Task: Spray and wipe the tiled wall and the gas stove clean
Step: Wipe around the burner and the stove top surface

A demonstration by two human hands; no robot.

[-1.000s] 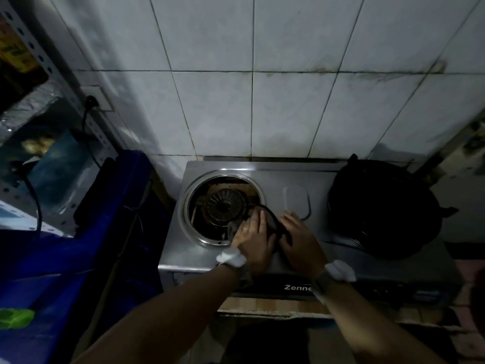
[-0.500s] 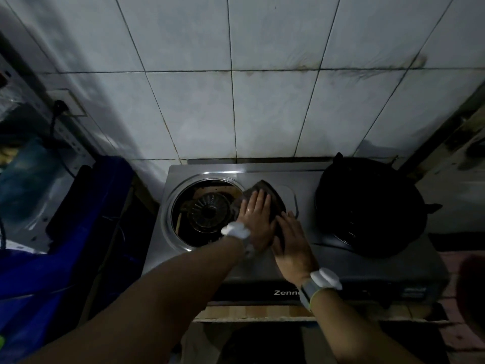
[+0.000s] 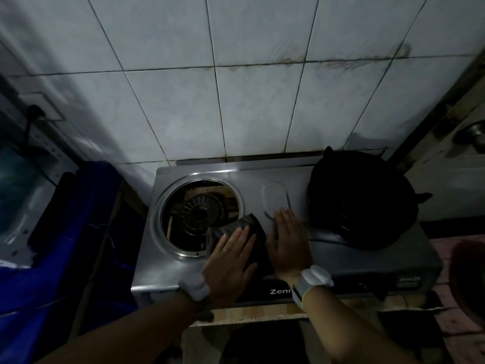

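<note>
Dim kitchen corner; white tiled wall (image 3: 236, 106) behind, with a brown grime streak (image 3: 349, 63) along the grout at upper right. The steel gas stove (image 3: 162, 264) sits against the wall on a wooden worktop (image 3: 262, 311). Its left burner (image 3: 199, 214) is open inside a bright ring, and a black pan (image 3: 359, 198) covers the right one. The dark cloth (image 3: 249, 224) lies on the stove top at the lower right of the burner ring, its far end lapping over the rim. The left hand (image 3: 231, 261) presses flat on it, fingers straight and slightly spread. Half a second ago the cloth and this hand were farther back, at the upper right of the ring beside the oval panel (image 3: 275, 198); both have drawn back toward the front edge. The right hand (image 3: 288, 243) lies flat on the steel just right of the cloth, fingers straight and together, their tips at the near end of the oval panel, about where it was. White wristbands on both wrists. A blue cover (image 3: 65, 245) lies to the left of the stove.
</note>
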